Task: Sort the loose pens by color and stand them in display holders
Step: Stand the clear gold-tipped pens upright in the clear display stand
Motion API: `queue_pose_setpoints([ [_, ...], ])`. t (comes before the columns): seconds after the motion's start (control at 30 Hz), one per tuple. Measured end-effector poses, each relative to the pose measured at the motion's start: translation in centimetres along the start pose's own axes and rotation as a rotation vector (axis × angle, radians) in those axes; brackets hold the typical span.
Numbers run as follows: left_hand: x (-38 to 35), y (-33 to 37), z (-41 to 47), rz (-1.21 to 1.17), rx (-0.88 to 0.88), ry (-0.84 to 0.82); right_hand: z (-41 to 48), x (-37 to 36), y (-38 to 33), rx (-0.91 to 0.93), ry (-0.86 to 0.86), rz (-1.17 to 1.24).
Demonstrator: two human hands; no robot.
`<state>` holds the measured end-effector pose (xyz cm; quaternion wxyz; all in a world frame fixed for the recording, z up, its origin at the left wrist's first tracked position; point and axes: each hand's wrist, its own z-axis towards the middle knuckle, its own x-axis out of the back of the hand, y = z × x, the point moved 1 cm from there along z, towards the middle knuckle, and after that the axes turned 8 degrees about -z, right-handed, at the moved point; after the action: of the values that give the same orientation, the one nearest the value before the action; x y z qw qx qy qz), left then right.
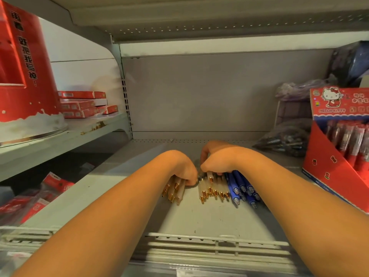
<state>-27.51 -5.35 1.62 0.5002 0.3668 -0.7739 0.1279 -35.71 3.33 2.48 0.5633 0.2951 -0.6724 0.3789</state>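
On the grey shelf lie loose pens. My left hand grips a bunch of frosted white pens with gold tips, tips pointing toward me. Just to its right, my right hand rests curled over a second row of white gold-tipped pens, its fingertips pinching one of them. A group of blue pens lies right beside that row, partly under my right wrist. The upper ends of all the pens are hidden by my hands.
A red Hello Kitty display box with packaged pens stands at the right. Dark plastic bags lie behind it. A white rail runs along the shelf's front. Red boxes and a red stand fill the left shelf.
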Motion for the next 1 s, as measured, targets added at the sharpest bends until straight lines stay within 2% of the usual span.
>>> queue_pose_setpoints([
  [0.17,-0.2,-0.3,-0.1,-0.011,-0.022,0.096,-0.1,0.3,0.4,-0.006,0.054,0.086],
  [0.33,-0.6,-0.9,0.0,-0.123,-0.027,0.152,-0.4,0.5,0.3,-0.007,0.059,0.139],
  [0.7,0.2,-4.2,-0.3,-0.335,-0.093,0.168,-0.1,0.5,1.2,-0.017,0.144,0.226],
  [0.8,0.6,-5.0,-0.1,-0.636,-0.112,0.301,0.0,0.5,1.7,-0.026,0.212,0.311],
  [0.87,1.1,-5.1,-0.1,-0.828,-0.193,0.392,0.0,0.5,1.8,-0.031,0.27,0.439],
  [1.0,1.7,-4.6,-0.5,-1.099,-0.338,0.401,-0.9,1.4,0.7,-0.051,0.388,0.798],
])
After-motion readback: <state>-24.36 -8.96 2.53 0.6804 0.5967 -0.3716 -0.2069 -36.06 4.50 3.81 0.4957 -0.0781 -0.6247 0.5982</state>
